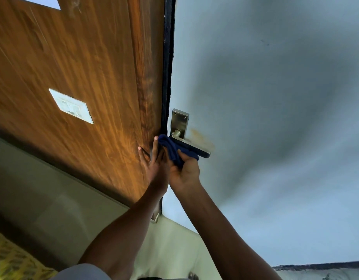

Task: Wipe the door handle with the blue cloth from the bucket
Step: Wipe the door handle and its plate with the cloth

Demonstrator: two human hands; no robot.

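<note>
A metal lever door handle (203, 152) on a steel backplate (179, 121) is mounted on the pale blue door face. The dark blue cloth (174, 149) is draped over the lever and covers most of it. My right hand (185, 171) grips the cloth from below, pressed against the handle. My left hand (154, 164) lies flat, fingers spread, on the wooden side of the door next to its dark edge, just left of the cloth. No bucket is in view.
The brown wooden door panel (83, 77) carries a small white sign plate (71, 106). The door's black edge (167, 67) runs upward between the two faces. A rust-coloured stain (201, 136) marks the blue face beside the handle. A pale wall (43, 199) lies lower left.
</note>
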